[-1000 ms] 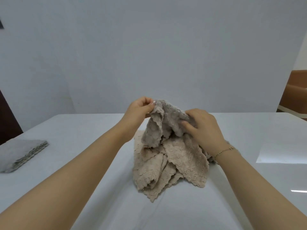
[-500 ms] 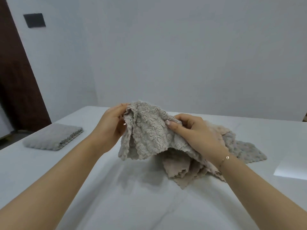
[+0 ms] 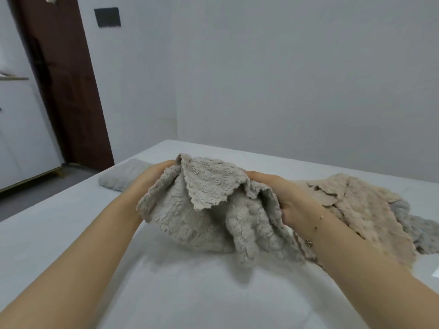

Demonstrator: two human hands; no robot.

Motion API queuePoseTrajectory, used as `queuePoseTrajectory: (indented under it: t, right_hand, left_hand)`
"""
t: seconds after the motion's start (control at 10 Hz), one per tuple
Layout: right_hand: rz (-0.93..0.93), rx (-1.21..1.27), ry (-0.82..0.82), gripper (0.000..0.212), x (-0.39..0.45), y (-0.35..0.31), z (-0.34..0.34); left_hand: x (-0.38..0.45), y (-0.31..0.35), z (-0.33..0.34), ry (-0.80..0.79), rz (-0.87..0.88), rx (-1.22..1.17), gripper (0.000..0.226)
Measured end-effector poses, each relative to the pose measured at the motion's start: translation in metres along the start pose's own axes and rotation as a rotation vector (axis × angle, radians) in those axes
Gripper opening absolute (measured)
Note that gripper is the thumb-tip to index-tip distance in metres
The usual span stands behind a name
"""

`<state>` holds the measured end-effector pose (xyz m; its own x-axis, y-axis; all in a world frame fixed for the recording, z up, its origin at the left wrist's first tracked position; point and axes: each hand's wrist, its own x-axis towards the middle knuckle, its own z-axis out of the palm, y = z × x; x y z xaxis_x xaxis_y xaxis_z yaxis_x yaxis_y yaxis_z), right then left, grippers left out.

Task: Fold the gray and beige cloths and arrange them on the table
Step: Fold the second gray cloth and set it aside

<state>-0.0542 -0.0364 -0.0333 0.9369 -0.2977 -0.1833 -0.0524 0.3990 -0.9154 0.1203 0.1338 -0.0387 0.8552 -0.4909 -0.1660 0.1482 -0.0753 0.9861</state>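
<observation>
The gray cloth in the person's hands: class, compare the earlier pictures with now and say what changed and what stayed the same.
Both hands have lifted the gray cloth off the beige pile and carried it leftward, spreading it between them; the left hand and right hand keep gripping its upper edge. The camera has swung left too. The beige pile and the folded gray cloth stayed on the table.

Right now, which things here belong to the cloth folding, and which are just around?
Part of the job:
gray cloth, held in both hands
beige cloths, heaped
folded gray cloth
table

Just around:
brown door
black wall plate
</observation>
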Motion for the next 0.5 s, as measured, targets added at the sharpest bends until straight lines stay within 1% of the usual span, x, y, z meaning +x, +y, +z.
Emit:
queuePoseTrajectory:
  t: [0.1,0.2,0.3,0.4,0.5]
  right_hand:
    - [-0.214,-0.583,0.235,0.015,0.024,0.013,-0.004]
    - [-0.322,-0.918,0.361,0.013,0.044,0.029,-0.007]
    - [-0.343,-1.124,0.399,0.017,0.061,0.036,-0.017]
    - [-0.374,-1.235,0.417,0.017,0.072,0.035,-0.019]
    - [-0.507,-1.285,0.372,0.018,0.067,0.017,0.000]
  left_hand:
    - [-0.023,-0.003,-0.001,0.001,-0.061,-0.140,0.023]
    - [-0.014,-0.026,-0.010,-0.099,-0.100,-0.113,0.024]
    - [-0.006,-0.038,-0.011,-0.060,-0.070,-0.072,0.019]
    - [0.000,-0.041,-0.015,0.006,0.070,0.155,0.011]
    - [0.000,-0.040,-0.026,-0.047,0.110,0.381,0.023]
